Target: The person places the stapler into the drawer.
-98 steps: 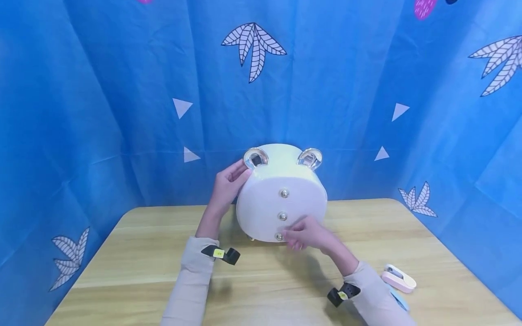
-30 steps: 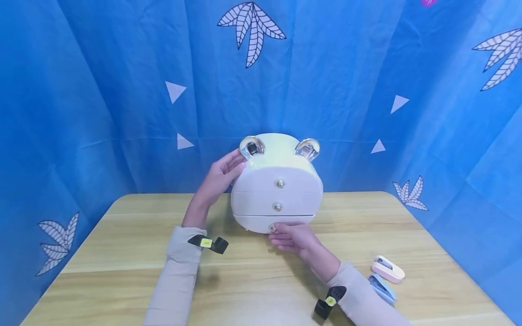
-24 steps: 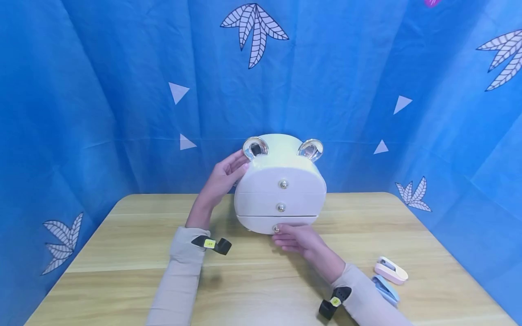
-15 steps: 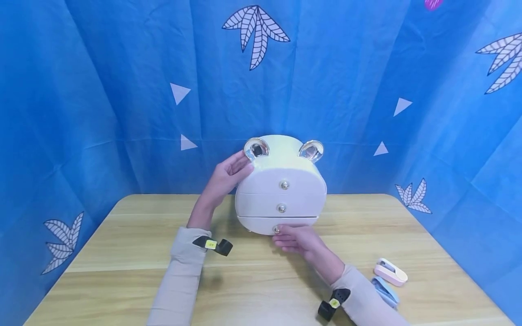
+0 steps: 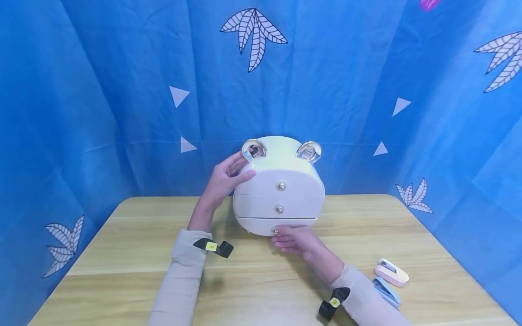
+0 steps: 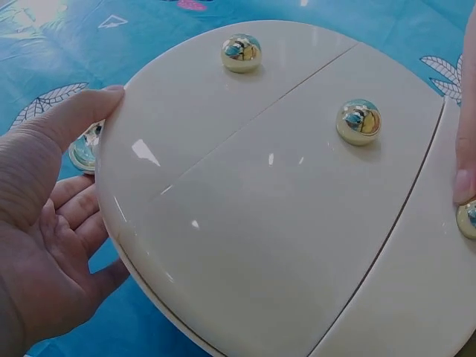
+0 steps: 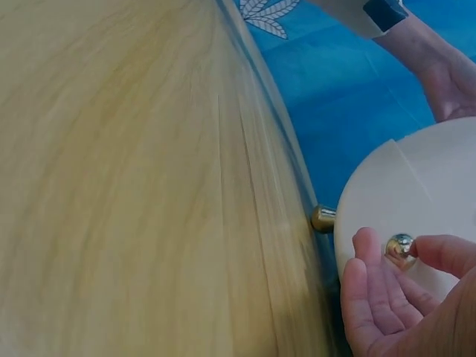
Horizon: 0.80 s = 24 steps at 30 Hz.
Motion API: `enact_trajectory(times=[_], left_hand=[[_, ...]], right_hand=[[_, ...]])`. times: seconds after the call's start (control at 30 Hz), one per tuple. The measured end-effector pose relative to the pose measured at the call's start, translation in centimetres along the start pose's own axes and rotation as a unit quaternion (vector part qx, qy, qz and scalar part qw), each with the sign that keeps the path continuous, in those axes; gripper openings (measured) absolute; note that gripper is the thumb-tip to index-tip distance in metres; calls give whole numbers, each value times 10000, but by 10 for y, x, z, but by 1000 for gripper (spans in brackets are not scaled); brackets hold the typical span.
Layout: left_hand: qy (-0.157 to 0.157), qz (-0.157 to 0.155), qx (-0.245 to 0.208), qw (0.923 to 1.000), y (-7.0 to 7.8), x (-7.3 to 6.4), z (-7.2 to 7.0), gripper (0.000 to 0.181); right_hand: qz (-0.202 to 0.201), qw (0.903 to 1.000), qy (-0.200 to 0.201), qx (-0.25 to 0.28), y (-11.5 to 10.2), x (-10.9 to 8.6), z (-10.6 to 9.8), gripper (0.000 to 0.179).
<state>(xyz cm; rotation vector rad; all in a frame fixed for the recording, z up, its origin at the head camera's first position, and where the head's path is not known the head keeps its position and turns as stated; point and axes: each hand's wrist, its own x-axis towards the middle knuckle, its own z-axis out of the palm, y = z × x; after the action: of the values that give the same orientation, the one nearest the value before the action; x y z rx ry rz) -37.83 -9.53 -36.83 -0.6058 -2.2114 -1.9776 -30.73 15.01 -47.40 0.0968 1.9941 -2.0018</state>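
A white, rounded storage box (image 5: pixel 257 197) with shiny gold ears (image 5: pixel 309 152) and drawers with gold knobs stands at the far side of the table. My left hand (image 5: pixel 222 181) steadies its left side, thumb on the front edge and fingers reaching back by the ear; the left wrist view shows this hand (image 6: pixel 44 253) close up. Low on the front, my right hand (image 5: pixel 303 244) pinches the bottom drawer's knob (image 7: pixel 400 251) between thumb and fingers. A thin dark gap runs along the top of that bottom drawer (image 5: pixel 253 222).
A small pink-and-white oval object (image 5: pixel 392 272) and a small blue object (image 5: pixel 386 292) lie on the wooden table (image 5: pixel 134 271) beside my right sleeve. A blue patterned curtain (image 5: pixel 334 90) hangs close behind the box.
Since the oldest frame my right hand has settled on the bottom knob, and a gap has appeared above that drawer. Over the last second my left thumb has slid slightly right onto the front.
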Motion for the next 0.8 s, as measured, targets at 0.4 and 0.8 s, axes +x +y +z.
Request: enact_trajectory(times=[0.4, 0.8], left_hand=[[26, -49, -35, 10000, 2, 2, 0, 75], [-82, 7, -190, 9998, 2, 1, -2, 74]], right_hand=[[-76, 9996, 104, -235, -3, -9, 1, 34], [-46, 9994, -50, -350, 0, -23, 1, 36]])
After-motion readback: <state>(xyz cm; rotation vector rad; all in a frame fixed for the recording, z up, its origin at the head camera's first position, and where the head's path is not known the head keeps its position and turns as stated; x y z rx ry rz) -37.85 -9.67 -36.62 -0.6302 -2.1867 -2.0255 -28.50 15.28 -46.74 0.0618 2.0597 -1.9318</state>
